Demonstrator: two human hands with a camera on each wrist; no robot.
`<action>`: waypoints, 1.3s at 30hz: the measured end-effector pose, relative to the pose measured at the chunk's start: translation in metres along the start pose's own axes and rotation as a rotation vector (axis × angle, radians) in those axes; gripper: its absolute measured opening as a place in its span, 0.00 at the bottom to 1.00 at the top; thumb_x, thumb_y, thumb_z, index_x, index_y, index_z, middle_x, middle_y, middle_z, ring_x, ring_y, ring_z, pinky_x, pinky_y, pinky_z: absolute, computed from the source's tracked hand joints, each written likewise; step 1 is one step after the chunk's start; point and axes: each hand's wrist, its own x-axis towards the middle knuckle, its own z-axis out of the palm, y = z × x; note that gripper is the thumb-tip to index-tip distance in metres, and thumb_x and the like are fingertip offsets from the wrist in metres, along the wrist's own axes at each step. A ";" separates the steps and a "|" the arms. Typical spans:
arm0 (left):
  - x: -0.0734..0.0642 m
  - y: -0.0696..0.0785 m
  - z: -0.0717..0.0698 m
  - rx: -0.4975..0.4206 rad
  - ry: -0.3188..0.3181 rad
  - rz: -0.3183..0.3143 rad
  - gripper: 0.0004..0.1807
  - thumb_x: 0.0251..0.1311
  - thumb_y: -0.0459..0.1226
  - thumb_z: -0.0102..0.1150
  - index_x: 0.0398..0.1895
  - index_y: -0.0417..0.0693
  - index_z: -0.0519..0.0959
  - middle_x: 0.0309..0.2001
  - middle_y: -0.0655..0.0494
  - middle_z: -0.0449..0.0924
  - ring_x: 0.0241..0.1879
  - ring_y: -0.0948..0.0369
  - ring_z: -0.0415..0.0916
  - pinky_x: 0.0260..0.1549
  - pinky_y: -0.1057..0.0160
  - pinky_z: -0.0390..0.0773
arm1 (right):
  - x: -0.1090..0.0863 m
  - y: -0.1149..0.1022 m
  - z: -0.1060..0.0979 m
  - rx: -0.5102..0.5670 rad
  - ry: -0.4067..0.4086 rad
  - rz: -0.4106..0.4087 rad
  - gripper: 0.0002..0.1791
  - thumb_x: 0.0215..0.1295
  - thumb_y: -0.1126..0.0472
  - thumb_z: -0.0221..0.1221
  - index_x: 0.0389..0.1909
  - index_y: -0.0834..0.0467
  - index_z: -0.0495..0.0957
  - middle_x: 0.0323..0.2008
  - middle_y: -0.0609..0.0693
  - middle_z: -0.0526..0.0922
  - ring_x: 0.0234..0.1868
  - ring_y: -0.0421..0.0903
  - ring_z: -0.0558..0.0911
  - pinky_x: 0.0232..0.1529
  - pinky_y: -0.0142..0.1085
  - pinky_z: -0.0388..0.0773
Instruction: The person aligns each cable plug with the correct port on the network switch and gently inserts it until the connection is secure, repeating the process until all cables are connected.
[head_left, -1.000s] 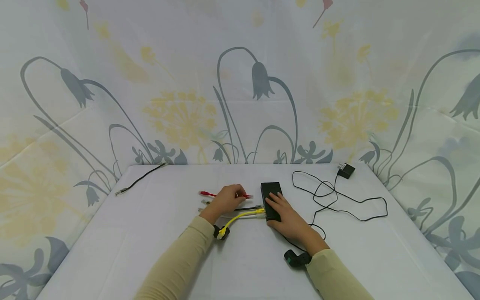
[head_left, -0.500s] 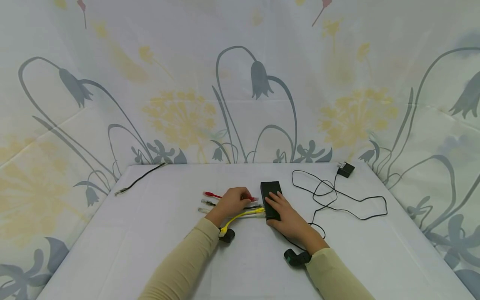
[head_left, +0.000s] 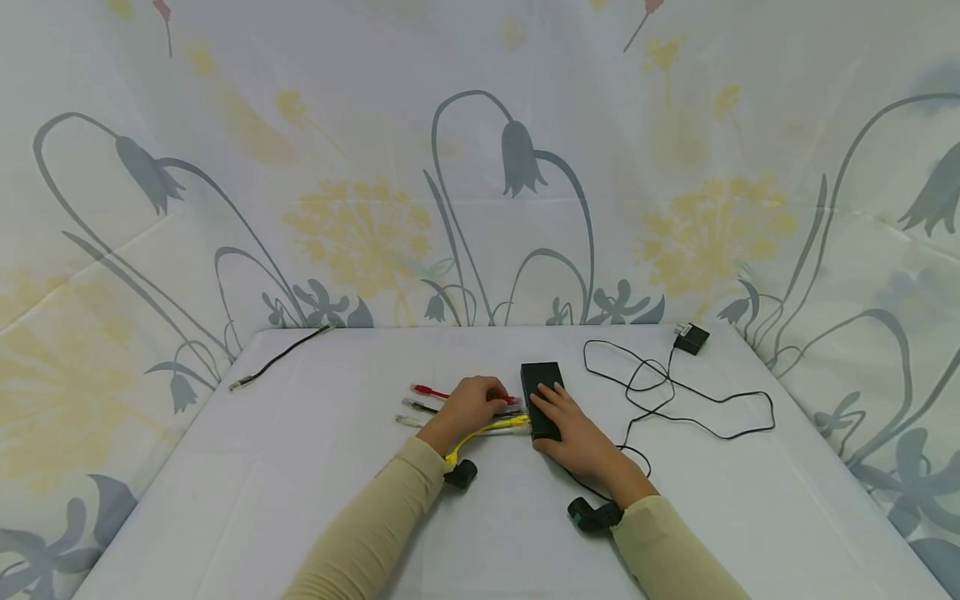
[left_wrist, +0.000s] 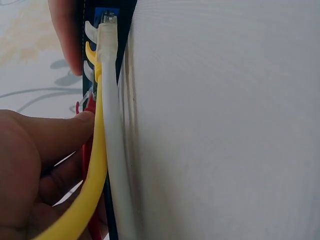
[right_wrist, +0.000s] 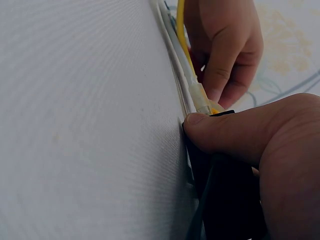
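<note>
A black network switch lies on the white table, with several network cables at its left side. My left hand pinches the red network cable just behind its clear plug, right at the row of ports. A yellow cable and a white cable sit with their plugs in ports. Another clear plug stands in the row beside the yellow one; a black cable runs under my left hand. My right hand holds the switch, fingers spread over its top and thumb on its near end.
A black power adapter lies at the back right, its thin cord looped across the table towards the switch. A short black cable lies at the back left. A patterned cloth hangs behind the table.
My left hand has moved to the right with the red cable, bringing its plug from a gap away up to the switch. My right hand and the switch stay in place.
</note>
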 end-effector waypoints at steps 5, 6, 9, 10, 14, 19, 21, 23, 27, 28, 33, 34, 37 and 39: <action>0.001 0.000 0.003 0.010 0.008 0.012 0.07 0.67 0.41 0.57 0.41 0.52 0.83 0.39 0.58 0.83 0.39 0.62 0.77 0.42 0.60 0.78 | -0.001 -0.002 -0.001 0.002 -0.002 -0.001 0.39 0.65 0.54 0.61 0.74 0.55 0.57 0.77 0.52 0.49 0.78 0.58 0.42 0.70 0.62 0.53; 0.001 0.000 0.003 0.010 0.009 0.014 0.07 0.67 0.41 0.57 0.41 0.52 0.83 0.39 0.58 0.83 0.39 0.62 0.77 0.42 0.60 0.78 | -0.001 -0.002 -0.001 0.004 -0.002 -0.001 0.39 0.65 0.53 0.61 0.74 0.54 0.57 0.77 0.52 0.49 0.78 0.57 0.42 0.70 0.62 0.53; 0.001 0.001 0.004 0.012 0.015 0.022 0.08 0.67 0.41 0.57 0.41 0.51 0.83 0.40 0.57 0.84 0.40 0.61 0.78 0.43 0.60 0.79 | 0.000 -0.001 -0.001 0.005 0.001 -0.004 0.39 0.65 0.53 0.61 0.74 0.55 0.57 0.77 0.52 0.49 0.78 0.57 0.42 0.70 0.62 0.53; 0.001 0.001 0.004 0.013 0.015 0.024 0.08 0.67 0.41 0.57 0.41 0.51 0.83 0.40 0.57 0.84 0.41 0.61 0.78 0.43 0.60 0.79 | 0.000 -0.001 -0.001 0.004 0.002 -0.005 0.39 0.65 0.53 0.61 0.74 0.55 0.57 0.77 0.52 0.49 0.78 0.57 0.42 0.70 0.62 0.53; 0.001 0.003 0.006 0.009 0.017 0.024 0.07 0.67 0.40 0.57 0.41 0.51 0.83 0.40 0.56 0.84 0.41 0.61 0.78 0.44 0.59 0.78 | 0.000 0.000 0.001 0.004 -0.003 -0.001 0.39 0.65 0.53 0.61 0.74 0.54 0.57 0.77 0.52 0.49 0.78 0.57 0.42 0.70 0.62 0.53; 0.001 0.005 0.006 0.010 0.023 0.020 0.07 0.67 0.39 0.57 0.41 0.50 0.83 0.40 0.56 0.84 0.41 0.60 0.78 0.45 0.59 0.78 | 0.000 0.000 0.001 0.010 0.001 -0.001 0.39 0.65 0.54 0.61 0.74 0.54 0.57 0.77 0.52 0.49 0.78 0.57 0.42 0.70 0.62 0.53; 0.000 0.006 0.006 0.010 0.021 0.016 0.07 0.67 0.39 0.57 0.42 0.50 0.83 0.41 0.55 0.84 0.42 0.60 0.78 0.46 0.58 0.78 | 0.000 0.000 0.000 0.012 0.002 -0.001 0.39 0.65 0.54 0.61 0.74 0.55 0.57 0.77 0.52 0.49 0.78 0.57 0.42 0.70 0.62 0.53; 0.000 0.007 0.006 0.009 0.016 0.010 0.08 0.67 0.39 0.56 0.42 0.49 0.83 0.41 0.55 0.84 0.42 0.59 0.78 0.46 0.58 0.78 | 0.001 0.000 0.000 0.014 0.002 0.000 0.39 0.65 0.54 0.61 0.74 0.55 0.57 0.77 0.52 0.49 0.78 0.57 0.42 0.70 0.62 0.52; 0.000 0.007 0.006 0.011 0.011 0.007 0.08 0.67 0.39 0.56 0.43 0.49 0.83 0.42 0.55 0.84 0.44 0.59 0.78 0.47 0.57 0.78 | 0.001 -0.001 0.000 0.006 0.000 0.004 0.39 0.65 0.54 0.61 0.74 0.54 0.57 0.77 0.52 0.49 0.78 0.57 0.41 0.70 0.62 0.53; 0.000 0.007 0.006 0.010 0.010 0.007 0.08 0.67 0.39 0.56 0.44 0.49 0.83 0.42 0.54 0.84 0.44 0.59 0.78 0.47 0.57 0.78 | 0.001 -0.001 0.000 0.004 0.000 0.004 0.39 0.65 0.54 0.61 0.74 0.54 0.57 0.77 0.52 0.49 0.78 0.57 0.41 0.70 0.61 0.53; 0.000 0.005 0.007 0.015 0.016 0.025 0.09 0.68 0.38 0.56 0.44 0.48 0.83 0.42 0.54 0.84 0.42 0.59 0.78 0.46 0.58 0.78 | 0.001 0.000 0.000 -0.001 0.001 0.003 0.39 0.65 0.54 0.61 0.74 0.55 0.57 0.77 0.52 0.49 0.78 0.57 0.41 0.70 0.61 0.53; 0.000 0.004 0.007 0.015 0.017 0.030 0.09 0.68 0.38 0.56 0.44 0.48 0.83 0.41 0.54 0.84 0.42 0.60 0.78 0.45 0.59 0.78 | 0.001 -0.001 0.000 -0.001 0.000 0.002 0.39 0.65 0.53 0.61 0.74 0.55 0.57 0.77 0.52 0.49 0.78 0.57 0.42 0.70 0.61 0.53; 0.000 0.003 0.008 0.019 0.019 0.036 0.08 0.68 0.39 0.56 0.43 0.49 0.83 0.41 0.55 0.84 0.41 0.61 0.77 0.44 0.60 0.78 | 0.001 -0.001 0.000 -0.001 -0.003 0.002 0.39 0.65 0.53 0.61 0.74 0.55 0.57 0.77 0.52 0.49 0.78 0.57 0.42 0.70 0.61 0.53; 0.000 0.003 0.008 0.017 0.017 0.037 0.08 0.68 0.39 0.56 0.43 0.49 0.83 0.41 0.56 0.84 0.40 0.61 0.77 0.44 0.60 0.78 | 0.001 -0.001 -0.001 -0.001 -0.005 0.004 0.39 0.65 0.53 0.61 0.74 0.55 0.57 0.77 0.52 0.49 0.78 0.57 0.41 0.70 0.61 0.53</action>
